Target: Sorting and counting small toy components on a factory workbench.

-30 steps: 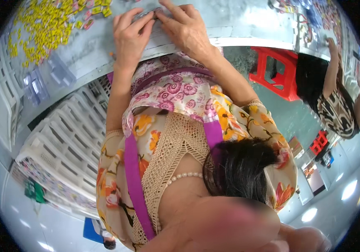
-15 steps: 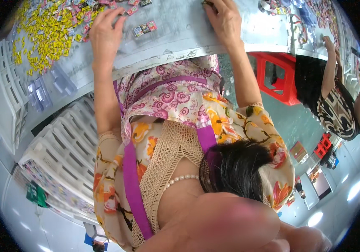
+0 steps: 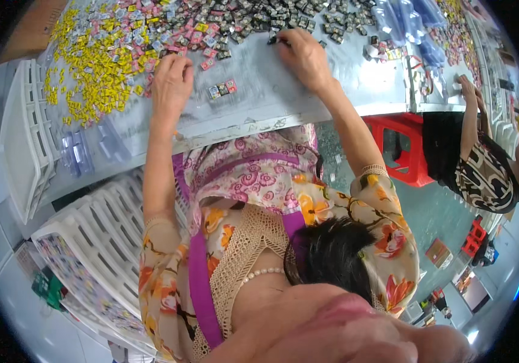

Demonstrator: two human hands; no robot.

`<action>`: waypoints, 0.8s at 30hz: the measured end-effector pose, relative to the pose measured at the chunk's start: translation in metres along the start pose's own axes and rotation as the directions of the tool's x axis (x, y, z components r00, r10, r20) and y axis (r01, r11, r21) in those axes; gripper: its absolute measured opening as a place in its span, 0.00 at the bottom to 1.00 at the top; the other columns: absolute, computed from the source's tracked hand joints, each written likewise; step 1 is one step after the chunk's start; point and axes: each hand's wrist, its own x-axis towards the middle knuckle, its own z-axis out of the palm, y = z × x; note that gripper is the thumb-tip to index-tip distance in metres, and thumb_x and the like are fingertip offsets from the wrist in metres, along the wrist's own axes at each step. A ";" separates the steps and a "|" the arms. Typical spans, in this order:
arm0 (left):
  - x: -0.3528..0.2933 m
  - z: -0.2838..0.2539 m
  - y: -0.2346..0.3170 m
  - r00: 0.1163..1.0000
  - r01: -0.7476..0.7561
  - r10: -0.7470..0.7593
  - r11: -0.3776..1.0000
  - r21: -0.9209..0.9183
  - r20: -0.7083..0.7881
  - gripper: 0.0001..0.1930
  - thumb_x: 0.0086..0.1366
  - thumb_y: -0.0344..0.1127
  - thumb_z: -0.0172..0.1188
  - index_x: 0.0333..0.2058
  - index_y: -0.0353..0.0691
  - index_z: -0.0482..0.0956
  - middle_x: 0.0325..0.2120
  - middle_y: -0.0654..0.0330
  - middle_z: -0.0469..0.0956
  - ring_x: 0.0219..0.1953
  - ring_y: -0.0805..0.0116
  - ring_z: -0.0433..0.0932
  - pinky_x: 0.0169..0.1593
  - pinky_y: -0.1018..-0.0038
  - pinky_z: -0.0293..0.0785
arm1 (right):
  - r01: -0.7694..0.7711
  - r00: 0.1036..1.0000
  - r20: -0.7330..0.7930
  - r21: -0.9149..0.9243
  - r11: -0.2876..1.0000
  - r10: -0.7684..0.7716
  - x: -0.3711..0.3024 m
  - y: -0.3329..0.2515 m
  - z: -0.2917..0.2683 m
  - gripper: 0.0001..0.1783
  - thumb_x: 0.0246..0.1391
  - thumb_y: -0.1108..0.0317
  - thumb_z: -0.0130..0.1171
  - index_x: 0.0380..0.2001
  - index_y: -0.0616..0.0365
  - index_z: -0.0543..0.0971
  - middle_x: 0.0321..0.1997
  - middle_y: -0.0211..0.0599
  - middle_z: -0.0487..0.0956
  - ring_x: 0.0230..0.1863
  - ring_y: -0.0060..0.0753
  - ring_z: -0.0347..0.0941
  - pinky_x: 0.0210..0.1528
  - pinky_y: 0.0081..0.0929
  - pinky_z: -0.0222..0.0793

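On the pale table, small flat pieces lie in heaps: yellow pieces (image 3: 93,85) at the left, pink pieces (image 3: 196,37) in the middle and black pieces (image 3: 244,17) along the back. My left hand (image 3: 170,88) is closed, its fingers curled down beside the pink and yellow ones; whatever they hold is hidden. At the front edge of the black heap, my right hand (image 3: 306,59) pinches a small black piece (image 3: 273,40) between thumb and fingers. A short row of joined pieces (image 3: 222,89), pale, black and pink, lies between my hands.
Clear plastic trays (image 3: 78,154) lie at the table's left front, with more clear plastic (image 3: 420,24) at the back right. White crates (image 3: 90,230) stand at my left. A red stool (image 3: 414,151) is under the table; a co-worker's hands (image 3: 468,88) rest farther right.
The view has tilted, showing more of the table and the black heap. My left fingers, apart before, have curled together. My right hand is now at the black heap's edge.
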 end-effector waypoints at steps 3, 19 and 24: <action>-0.003 0.002 -0.007 0.998 0.012 -0.013 1.000 -0.016 -0.056 0.09 0.59 0.25 0.63 0.39 0.38 0.82 0.38 0.54 0.80 0.38 0.53 0.81 0.43 0.62 0.78 | -0.131 0.989 -0.045 0.137 0.982 0.138 0.032 0.020 0.002 0.12 0.59 0.67 0.62 0.45 0.55 0.83 0.43 0.43 0.83 0.46 0.47 0.80 0.49 0.41 0.76; -0.014 -0.051 -0.161 0.646 0.141 -0.740 0.356 -0.924 -0.187 0.15 0.68 0.24 0.58 0.52 0.33 0.80 0.38 0.60 0.81 0.35 0.69 0.80 0.39 0.73 0.77 | -0.557 0.828 0.079 0.239 0.795 0.556 0.221 0.109 0.017 0.19 0.66 0.59 0.56 0.52 0.59 0.84 0.39 0.42 0.85 0.34 0.38 0.80 0.38 0.39 0.75; 0.023 -0.041 -0.187 0.885 0.338 -0.171 0.876 0.344 -0.434 0.18 0.64 0.38 0.62 0.52 0.47 0.82 0.41 0.54 0.82 0.40 0.48 0.80 0.44 0.52 0.75 | -0.216 0.976 -0.013 0.123 0.969 0.219 0.254 0.133 0.060 0.20 0.63 0.58 0.63 0.51 0.60 0.83 0.48 0.51 0.85 0.52 0.55 0.79 0.54 0.49 0.72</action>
